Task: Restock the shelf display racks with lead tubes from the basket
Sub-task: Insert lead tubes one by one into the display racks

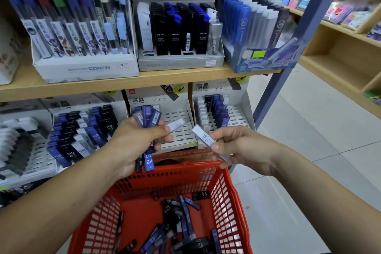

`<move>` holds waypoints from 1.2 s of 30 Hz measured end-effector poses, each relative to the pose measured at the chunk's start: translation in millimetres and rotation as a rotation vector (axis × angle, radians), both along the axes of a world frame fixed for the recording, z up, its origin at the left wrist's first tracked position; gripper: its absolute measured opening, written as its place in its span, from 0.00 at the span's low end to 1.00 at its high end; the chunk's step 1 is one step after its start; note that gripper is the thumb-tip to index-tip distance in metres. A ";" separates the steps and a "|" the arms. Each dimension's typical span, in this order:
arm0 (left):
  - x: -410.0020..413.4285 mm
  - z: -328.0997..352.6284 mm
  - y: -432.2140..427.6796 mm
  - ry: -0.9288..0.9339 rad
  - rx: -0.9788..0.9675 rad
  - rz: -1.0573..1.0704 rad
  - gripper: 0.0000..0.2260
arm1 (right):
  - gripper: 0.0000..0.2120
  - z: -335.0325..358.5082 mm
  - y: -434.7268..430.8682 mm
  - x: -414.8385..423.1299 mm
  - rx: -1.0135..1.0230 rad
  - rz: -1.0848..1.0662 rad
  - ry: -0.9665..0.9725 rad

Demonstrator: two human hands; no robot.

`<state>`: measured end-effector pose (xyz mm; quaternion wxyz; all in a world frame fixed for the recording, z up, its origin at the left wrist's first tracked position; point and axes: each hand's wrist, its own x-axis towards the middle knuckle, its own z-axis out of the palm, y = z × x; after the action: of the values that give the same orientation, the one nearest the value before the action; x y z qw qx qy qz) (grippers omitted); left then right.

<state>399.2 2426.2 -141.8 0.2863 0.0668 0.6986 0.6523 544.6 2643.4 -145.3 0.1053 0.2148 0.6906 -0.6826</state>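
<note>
Thumb and forefinger of the right hand (pixel 233 146) pinch a white lead tube (pixel 206 139) marked HB 0.7. The left hand (pixel 134 142) curls tightly round a fanned bundle of blue lead tubes (pixel 148 118). Both hands hover above a red basket (pixel 234 183) holding more loose tubes (pixel 182 219), in front of a slotted display rack (pixel 181 130) on the lower shelf.
</note>
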 end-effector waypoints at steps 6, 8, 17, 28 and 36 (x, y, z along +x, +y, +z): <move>10.5 -0.5 6.1 -0.003 -0.013 -0.037 0.10 | 0.07 -1.5 -2.0 -2.6 -0.045 -0.034 0.018; 12.4 -2.0 7.4 0.000 -0.022 -0.048 0.10 | 0.07 1.5 0.8 -1.6 0.008 -0.072 0.026; 18.2 -11.7 33.3 0.086 -0.133 -0.093 0.10 | 0.10 -2.1 38.5 8.0 0.212 -0.380 0.185; 24.4 -14.6 79.2 0.170 -0.117 -0.063 0.06 | 0.07 -13.4 74.0 -11.0 0.539 -0.636 0.323; 26.3 -28.8 98.8 0.191 -0.098 -0.074 0.06 | 0.08 -55.5 97.4 -34.9 0.685 -0.468 0.325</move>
<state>425.5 2524.9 -170.6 0.2454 0.1402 0.7509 0.5968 509.6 2740.7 -200.8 -0.2389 0.2776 0.8172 -0.4449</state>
